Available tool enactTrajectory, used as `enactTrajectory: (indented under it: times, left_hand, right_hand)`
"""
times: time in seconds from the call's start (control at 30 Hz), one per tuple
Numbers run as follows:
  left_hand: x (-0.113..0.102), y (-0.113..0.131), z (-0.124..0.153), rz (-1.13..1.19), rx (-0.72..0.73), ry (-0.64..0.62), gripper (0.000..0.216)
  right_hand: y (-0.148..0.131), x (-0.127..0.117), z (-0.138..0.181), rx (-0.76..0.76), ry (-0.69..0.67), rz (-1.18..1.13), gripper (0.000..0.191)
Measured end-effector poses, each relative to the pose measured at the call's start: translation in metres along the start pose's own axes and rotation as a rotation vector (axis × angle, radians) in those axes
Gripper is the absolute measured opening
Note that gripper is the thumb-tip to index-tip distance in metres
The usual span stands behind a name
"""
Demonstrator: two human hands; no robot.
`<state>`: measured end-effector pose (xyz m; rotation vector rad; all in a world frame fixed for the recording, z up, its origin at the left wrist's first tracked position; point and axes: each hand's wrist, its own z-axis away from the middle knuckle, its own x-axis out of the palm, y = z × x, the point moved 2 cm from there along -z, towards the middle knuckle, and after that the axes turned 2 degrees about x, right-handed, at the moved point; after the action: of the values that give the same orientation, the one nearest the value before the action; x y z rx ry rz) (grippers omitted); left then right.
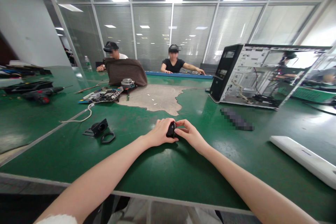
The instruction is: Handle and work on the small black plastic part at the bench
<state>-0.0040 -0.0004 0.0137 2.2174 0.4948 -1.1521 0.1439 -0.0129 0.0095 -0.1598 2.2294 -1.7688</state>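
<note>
Both my hands meet over the green table (168, 168), holding one small black part (171, 130) between them. My left hand (159, 133) wraps around its left side with curled fingers. My right hand (189, 133) pinches its right edge with thumb and forefinger. Most of the part is hidden by my fingers. Left of my hands lie a black camera-like module (99, 127) and a loose black ring (107, 137) on the table.
An open computer case (252, 73) stands at the right. A white bar (304, 159) lies near the right edge. A circuit board (102, 95), a white cable (84, 113) and power drills (39, 94) lie at the left. Two people sit at the far side.
</note>
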Motion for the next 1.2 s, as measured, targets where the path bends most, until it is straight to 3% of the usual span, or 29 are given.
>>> enactTrajectory:
  times: [0.23, 0.6, 0.83, 1.2]
  left_hand:
    - [0.0010, -0.0008, 0.0002, -0.008, 0.001, 0.014, 0.058]
    - [0.0015, -0.0025, 0.0000, 0.005, 0.004, 0.006, 0.060]
    - [0.0014, -0.0012, -0.0002, 0.007, -0.007, 0.015, 0.057]
    - [0.0013, -0.0009, 0.0000, 0.007, -0.006, 0.011, 0.058]
  right_hand:
    - [0.0007, -0.0002, 0.0013, -0.027, -0.077, -0.062, 0.024]
    - [0.0008, -0.0012, -0.0013, 0.032, -0.005, -0.014, 0.026]
    - [0.0003, -0.0012, 0.0016, 0.007, -0.138, -0.074, 0.028]
    - [0.0063, -0.0016, -0.0054, 0.025, -0.019, 0.034, 0.025]
